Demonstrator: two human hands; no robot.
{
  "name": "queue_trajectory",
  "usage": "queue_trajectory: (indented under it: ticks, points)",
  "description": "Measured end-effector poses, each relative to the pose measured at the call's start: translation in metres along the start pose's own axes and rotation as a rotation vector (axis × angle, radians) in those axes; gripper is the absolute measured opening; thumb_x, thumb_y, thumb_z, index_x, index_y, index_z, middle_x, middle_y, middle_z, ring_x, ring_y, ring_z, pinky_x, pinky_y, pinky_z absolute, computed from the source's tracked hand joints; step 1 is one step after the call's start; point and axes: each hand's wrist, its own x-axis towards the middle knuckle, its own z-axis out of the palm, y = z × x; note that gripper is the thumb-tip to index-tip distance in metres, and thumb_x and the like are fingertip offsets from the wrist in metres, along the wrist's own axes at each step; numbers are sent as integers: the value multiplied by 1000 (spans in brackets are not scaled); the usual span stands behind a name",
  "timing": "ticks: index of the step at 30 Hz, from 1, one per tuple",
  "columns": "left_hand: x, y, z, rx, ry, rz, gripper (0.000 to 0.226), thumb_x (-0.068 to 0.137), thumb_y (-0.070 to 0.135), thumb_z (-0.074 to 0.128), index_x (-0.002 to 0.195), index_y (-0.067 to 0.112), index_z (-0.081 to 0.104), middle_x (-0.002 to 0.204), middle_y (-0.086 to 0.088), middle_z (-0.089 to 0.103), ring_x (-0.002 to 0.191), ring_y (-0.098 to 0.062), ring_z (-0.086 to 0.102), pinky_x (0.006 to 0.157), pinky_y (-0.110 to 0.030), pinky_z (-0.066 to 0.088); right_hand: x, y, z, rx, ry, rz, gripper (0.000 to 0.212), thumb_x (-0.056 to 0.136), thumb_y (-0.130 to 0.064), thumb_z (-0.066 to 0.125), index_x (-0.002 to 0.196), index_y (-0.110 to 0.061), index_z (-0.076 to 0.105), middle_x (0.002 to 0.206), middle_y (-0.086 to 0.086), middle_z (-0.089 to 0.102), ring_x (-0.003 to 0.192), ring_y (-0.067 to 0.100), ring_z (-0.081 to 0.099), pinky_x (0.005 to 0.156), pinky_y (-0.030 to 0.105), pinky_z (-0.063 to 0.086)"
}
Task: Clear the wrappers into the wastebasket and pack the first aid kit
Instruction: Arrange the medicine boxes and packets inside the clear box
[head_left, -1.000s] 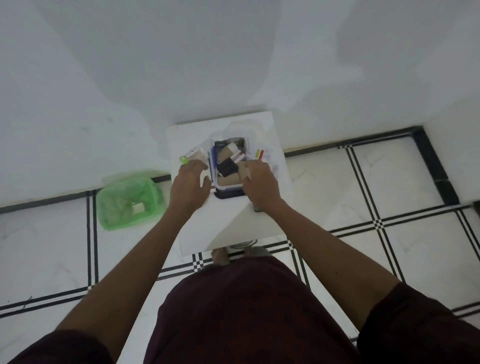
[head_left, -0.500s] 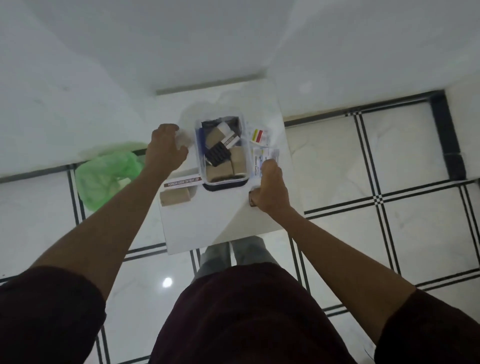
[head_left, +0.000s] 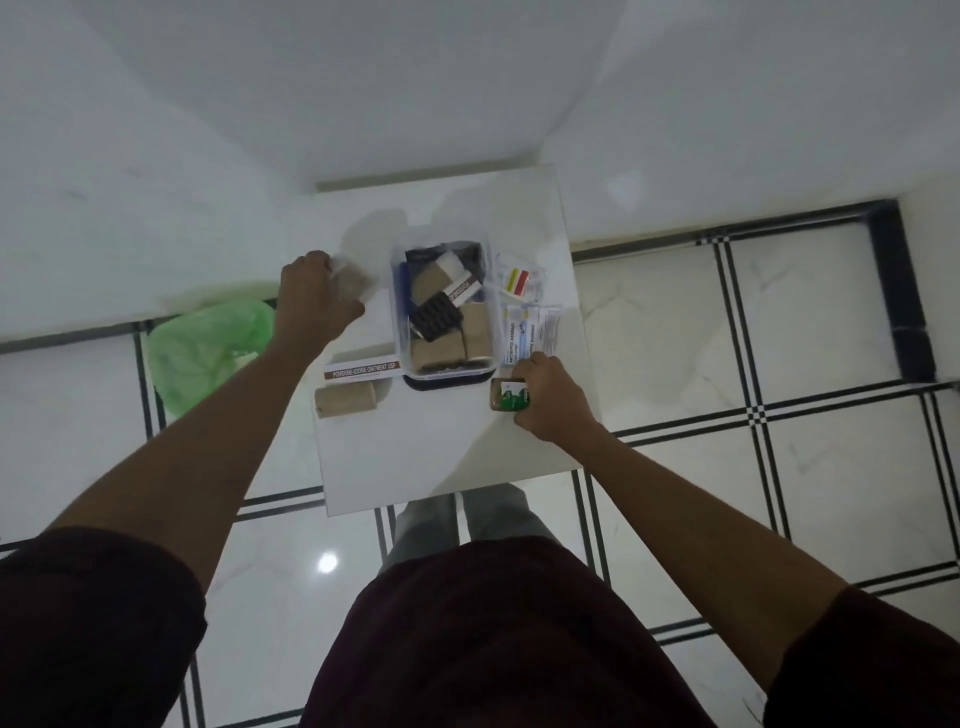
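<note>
A clear first aid kit box (head_left: 397, 291) stands on the small white table (head_left: 441, 452), filled with tan bandage rolls, a dark blister strip and small boxes. My left hand (head_left: 311, 296) is closed on a crumpled clear wrapper (head_left: 353, 278) at the table's left edge. My right hand (head_left: 545, 397) grips a small green-labelled bottle (head_left: 508, 397) at the box's front right corner. A povidone-iodine ointment box (head_left: 362, 368) and a tan bandage roll (head_left: 345, 401) lie left of the kit. Bandage packets (head_left: 530, 327) lie to its right.
A green-lined wastebasket (head_left: 202, 353) stands on the tiled floor left of the table. White walls rise behind the table. A packet with a red and yellow label (head_left: 519, 280) lies at the table's right rear. My legs are below the table's front edge.
My left hand left the kit's side and closed on the clear wrapper at the left. My right hand slid back and gripped the small bottle. The ointment box and bandage roll became visible.
</note>
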Motion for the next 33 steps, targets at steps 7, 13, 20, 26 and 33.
queue_trajectory:
  ticks: [7, 13, 20, 26, 33]
  points:
    - [-18, 21, -54, -86, 85, 204, 32, 54, 18, 71, 77, 7, 51, 72, -10, 57, 66, -31, 50, 56, -35, 38, -7, -14, -69, 4, 83, 18, 52, 63, -18, 81, 109, -8, 60, 106, 11, 56, 96, 25, 54, 72, 32, 48]
    - [-45, 59, -40, -40, -99, 467, 57, 62, 29, 73, 112, 6, 58, 105, -14, 62, 95, -34, 55, 85, -41, 46, 4, -33, -116, 69, 185, -7, 51, 62, -19, 81, 108, -8, 63, 101, 10, 59, 82, 17, 48, 66, 23, 34]
    - [-60, 68, 7, 181, -324, 499, 55, 77, 29, 70, 127, 13, 53, 127, -6, 60, 124, -28, 49, 114, -58, 12, 41, -63, -121, 135, 198, -106, 48, 63, -22, 82, 107, -9, 67, 100, 13, 60, 82, 17, 51, 57, 13, 29]
    - [-63, 58, 16, 60, -370, 463, 34, 94, 18, 48, 127, 15, 56, 137, -3, 56, 134, -25, 44, 116, -61, 4, 64, -80, -108, 73, 152, -180, 51, 65, -22, 80, 113, -14, 66, 100, 11, 61, 88, 19, 53, 69, 24, 35]
    - [-92, 30, 21, -259, 107, 396, 21, 83, 15, 63, 101, 7, 71, 105, -9, 74, 102, -23, 68, 106, -50, 40, 91, -99, -84, -70, 43, -232, 36, 65, -15, 75, 100, -11, 67, 97, 9, 62, 89, 23, 55, 69, 32, 49]
